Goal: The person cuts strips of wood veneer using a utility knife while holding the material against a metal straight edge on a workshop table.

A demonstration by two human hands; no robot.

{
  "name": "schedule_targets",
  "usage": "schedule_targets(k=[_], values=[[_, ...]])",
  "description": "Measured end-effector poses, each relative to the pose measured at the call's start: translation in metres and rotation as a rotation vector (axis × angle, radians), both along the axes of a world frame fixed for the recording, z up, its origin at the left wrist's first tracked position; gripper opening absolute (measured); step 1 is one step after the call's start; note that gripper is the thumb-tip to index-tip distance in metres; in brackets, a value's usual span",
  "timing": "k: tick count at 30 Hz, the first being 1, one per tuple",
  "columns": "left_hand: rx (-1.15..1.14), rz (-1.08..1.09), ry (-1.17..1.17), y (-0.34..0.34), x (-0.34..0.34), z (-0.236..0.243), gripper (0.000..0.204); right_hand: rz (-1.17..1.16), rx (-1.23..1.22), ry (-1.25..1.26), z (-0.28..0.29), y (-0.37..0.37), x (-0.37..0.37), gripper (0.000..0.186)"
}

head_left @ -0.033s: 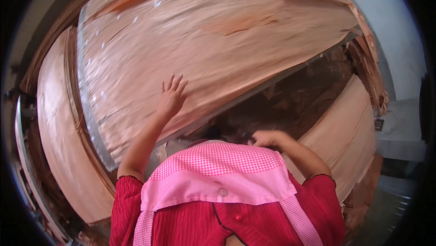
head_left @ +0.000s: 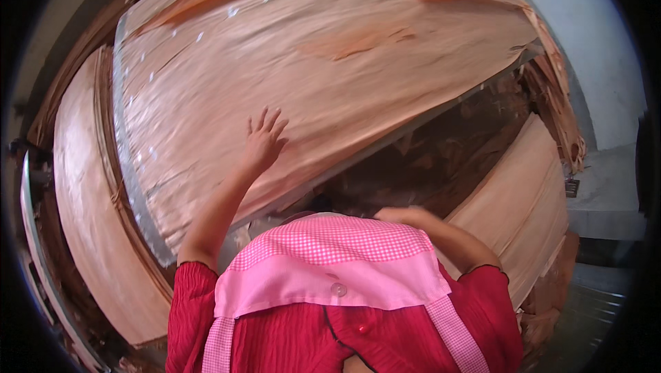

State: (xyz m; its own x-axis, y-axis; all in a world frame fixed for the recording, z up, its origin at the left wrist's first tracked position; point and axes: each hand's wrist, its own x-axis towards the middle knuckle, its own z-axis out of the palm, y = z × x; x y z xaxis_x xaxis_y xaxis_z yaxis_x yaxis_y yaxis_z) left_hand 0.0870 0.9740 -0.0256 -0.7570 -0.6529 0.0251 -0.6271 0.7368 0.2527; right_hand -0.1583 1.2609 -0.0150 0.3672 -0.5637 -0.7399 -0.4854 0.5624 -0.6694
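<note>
A large, thin sheet of pinkish-brown wood veneer (head_left: 323, 91) lies spread before me, with wrinkles, a torn orange patch and small white marks toward its left side. My left hand (head_left: 265, 144) rests on or just over its near part, palm down, fingers spread and holding nothing. Close against the pink checked apron (head_left: 330, 256) is my right hand (head_left: 399, 215). Its fingers are blurred and partly hidden by the apron, so whether it holds anything does not show.
A grey board edge (head_left: 138, 201) borders the sheet on the left and near side. Veneer stacks stand at the left (head_left: 82, 194) and right (head_left: 509, 201). Dark floor with veneer scraps (head_left: 420, 160) shows between. A pale wall (head_left: 571, 43) and ledge (head_left: 606, 194) rise at the right.
My right hand has drawn in a little toward the apron, and its fingers show less. My left hand stays spread over the sheet.
</note>
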Motion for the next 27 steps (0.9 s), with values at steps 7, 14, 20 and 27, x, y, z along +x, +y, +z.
schedule_targets(k=[7, 14, 20, 27], values=[[-0.001, 0.225, 0.127, -0.121, -0.235, -0.009, 0.075, -0.512, -0.118, 0.248, 0.038, 0.005, -0.124, 0.02], [-0.103, -0.002, 0.524, -0.146, -0.227, -0.04, 0.011, -1.048, -0.127, 0.167, 0.056, -0.102, -0.19, 0.025], [-0.28, 1.01, 0.741, -0.209, 0.063, 0.003, 0.023, -0.8, -0.697, 0.235, 0.026, -0.317, -0.234, 0.039], [-0.389, 1.723, -0.028, -0.009, 0.33, 0.071, 0.026, 0.039, -1.486, 0.692, 0.019, -0.672, -0.17, 0.028]])
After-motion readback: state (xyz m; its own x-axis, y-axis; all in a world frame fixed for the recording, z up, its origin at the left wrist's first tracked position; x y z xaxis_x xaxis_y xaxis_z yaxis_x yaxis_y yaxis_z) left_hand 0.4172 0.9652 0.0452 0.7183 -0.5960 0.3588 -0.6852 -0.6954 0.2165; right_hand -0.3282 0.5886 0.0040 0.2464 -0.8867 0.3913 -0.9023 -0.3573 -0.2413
